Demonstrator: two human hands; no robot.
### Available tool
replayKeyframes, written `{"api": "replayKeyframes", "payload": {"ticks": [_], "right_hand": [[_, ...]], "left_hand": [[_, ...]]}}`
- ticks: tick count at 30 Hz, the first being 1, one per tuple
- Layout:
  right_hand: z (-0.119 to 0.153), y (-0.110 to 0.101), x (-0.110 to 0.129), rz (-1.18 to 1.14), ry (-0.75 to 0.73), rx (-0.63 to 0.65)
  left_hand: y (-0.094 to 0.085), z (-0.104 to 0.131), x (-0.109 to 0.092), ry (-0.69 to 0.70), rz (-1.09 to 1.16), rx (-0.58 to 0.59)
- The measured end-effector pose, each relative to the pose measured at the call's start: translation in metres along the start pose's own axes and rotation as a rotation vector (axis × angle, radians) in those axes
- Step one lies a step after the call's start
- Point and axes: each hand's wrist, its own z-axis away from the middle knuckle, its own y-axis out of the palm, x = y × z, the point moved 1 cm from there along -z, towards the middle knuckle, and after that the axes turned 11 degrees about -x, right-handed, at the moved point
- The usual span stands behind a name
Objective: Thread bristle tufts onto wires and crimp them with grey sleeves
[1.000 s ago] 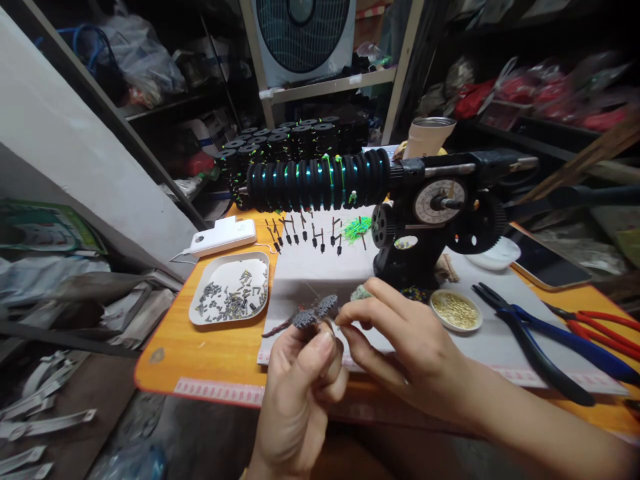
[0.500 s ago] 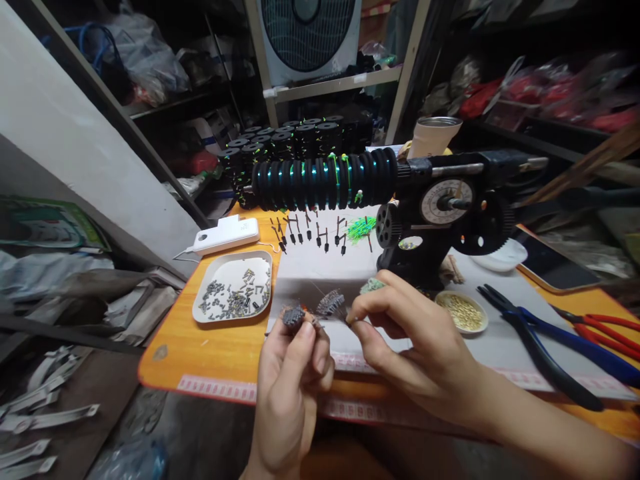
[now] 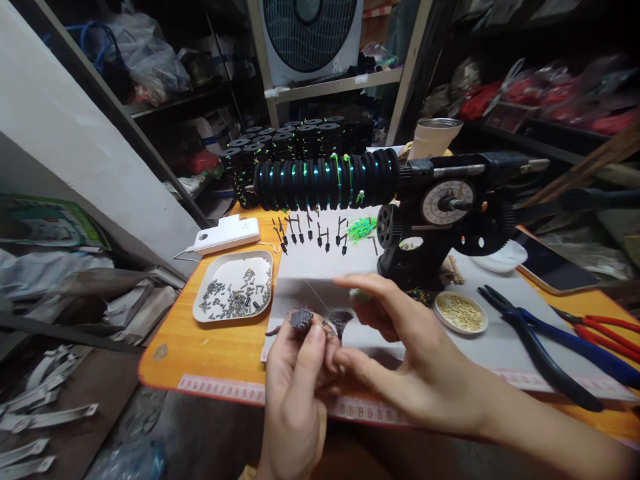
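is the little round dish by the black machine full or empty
Not empty: the round dish holds a shallow layer of tiny gold pieces covering its floor, white rim showing around them.

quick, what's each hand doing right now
Left hand: closed on a small dark bristly bundle.
Right hand: open, fingers spread beside the bundle, holding nothing visible.

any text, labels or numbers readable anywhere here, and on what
None can be read.
Round dial on the black winding machine: marks around its face, too small to read.
Printed strip along the orange table's front edge: pale pattern, too blurred.
Green packet at far left: print blurred.
White power bank: no lettering visible.
The left hand holds a dark bundle, which bears no label.
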Motion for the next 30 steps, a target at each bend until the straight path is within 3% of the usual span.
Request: {"api": "replayKeyframes", "payload": {"ticks": [6, 19, 25, 30], "right_hand": [[-0.0069, -0.0039, 0.0012, 0.035, 0.151, 0.215], [-0.0065, -0.0037, 0.0009, -0.068, 0.155, 0.142], [-0.0075, -0.0025, -0.0003, -0.058, 0.074, 0.031], [-0.0047, -0.0010, -0.0005, 0.002, -0.032, -0.062]], "left_hand": [[-0.0034, 0.0017, -0.0037, 0.034, -0.081, 0.068], [-0.0089, -0.0037, 0.0002, 0.248, -0.310, 0.083], [-0.0056, -0.0038, 0.0007, 0.336, -0.345, 0.050], [-0.0043, -0.0027, 0.0012, 0.325, -0.369, 0.058]]}}
